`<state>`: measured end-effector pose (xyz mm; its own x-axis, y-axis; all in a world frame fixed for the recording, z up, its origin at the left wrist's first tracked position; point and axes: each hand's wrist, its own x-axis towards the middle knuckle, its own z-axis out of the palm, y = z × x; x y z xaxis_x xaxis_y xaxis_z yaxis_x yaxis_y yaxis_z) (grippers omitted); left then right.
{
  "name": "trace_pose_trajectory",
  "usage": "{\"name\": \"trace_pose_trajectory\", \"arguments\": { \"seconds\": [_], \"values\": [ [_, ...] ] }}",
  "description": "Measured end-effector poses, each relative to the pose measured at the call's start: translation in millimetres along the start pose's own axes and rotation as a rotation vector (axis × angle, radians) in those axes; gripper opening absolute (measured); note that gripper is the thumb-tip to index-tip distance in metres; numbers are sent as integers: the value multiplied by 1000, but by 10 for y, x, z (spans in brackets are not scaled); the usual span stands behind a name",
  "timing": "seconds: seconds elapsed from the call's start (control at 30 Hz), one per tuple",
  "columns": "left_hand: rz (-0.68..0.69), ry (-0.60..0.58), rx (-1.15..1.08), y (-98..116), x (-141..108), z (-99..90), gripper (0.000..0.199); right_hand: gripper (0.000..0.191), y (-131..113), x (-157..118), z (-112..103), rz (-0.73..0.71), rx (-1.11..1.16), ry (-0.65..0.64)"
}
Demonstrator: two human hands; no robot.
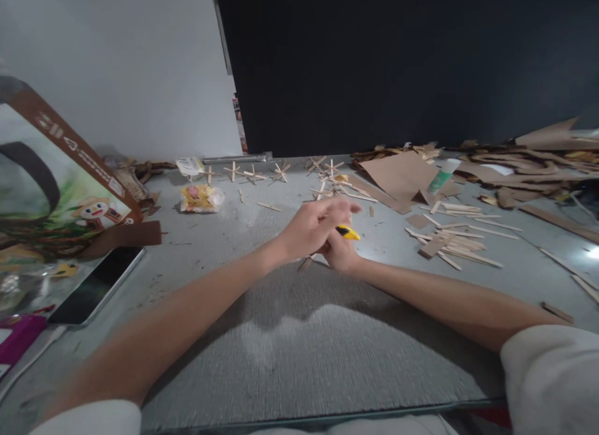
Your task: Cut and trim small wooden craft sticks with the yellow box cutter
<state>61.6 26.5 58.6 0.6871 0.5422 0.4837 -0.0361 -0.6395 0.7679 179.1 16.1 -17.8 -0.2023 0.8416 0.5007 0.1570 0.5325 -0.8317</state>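
Observation:
In the middle of the table, my right hand [340, 251] is closed around a utility knife [349, 233] with a yellow and black handle; its blade is not visible. My left hand [313, 226] lies across the top of my right hand, its visible fingers stretched out to the right. The left thumb and the place where the hands meet are partly hidden. Just under the hands, a few thin wooden sticks [307, 262] poke out against the table. Whether either hand touches those sticks cannot be made out.
Several small crossed-stick pieces [253, 173] stand along the back. Loose wooden sticks [463, 244], cardboard sheets [400, 176] and a green-and-white tube [442, 178] are at right. At left are a yellow packet [201, 199], a phone [100, 285] and a printed bag [65, 173].

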Motion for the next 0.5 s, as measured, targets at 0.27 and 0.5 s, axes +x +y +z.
{"name": "trace_pose_trajectory", "arguments": {
  "seconds": [0.27, 0.5],
  "values": [
    [-326, 352, 323, -295, -375, -324, 29, 59, -491, 159, -232, -91, 455, 46],
    [-423, -83, 730, -183, -742, 0, 34, 54, -423, 84, -485, -100, 215, 84]
  ]
}}
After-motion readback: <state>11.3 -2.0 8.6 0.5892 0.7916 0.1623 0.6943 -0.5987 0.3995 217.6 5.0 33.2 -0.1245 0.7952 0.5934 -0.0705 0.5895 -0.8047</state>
